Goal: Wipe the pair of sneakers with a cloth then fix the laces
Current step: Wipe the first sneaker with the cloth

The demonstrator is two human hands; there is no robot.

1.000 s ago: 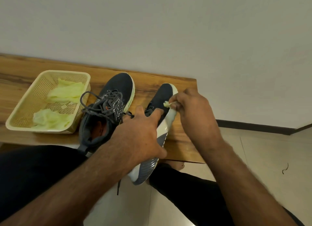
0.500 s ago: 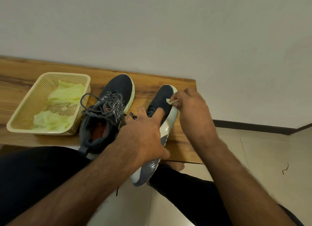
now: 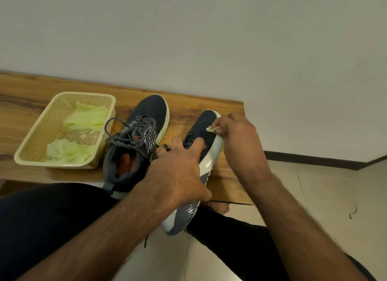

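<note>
The left hand [image 3: 178, 171] gripped the tilted sneaker [image 3: 201, 155] at the tabletop [image 3: 188, 111] edge while the right hand [image 3: 236, 136] pinched the cloth [image 3: 210, 129] against its toe, so wiping seemed underway, with the other sneaker [image 3: 136, 146] loosely laced and lace-fixing not yet begun.

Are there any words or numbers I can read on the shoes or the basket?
No text here can be read.
Insole of the sneaker standing on the bench: small dark print, too blurred to read.
Sneaker being wiped: a faint mark on its pale side, too small to read.
Basket: no writing shows.
</note>
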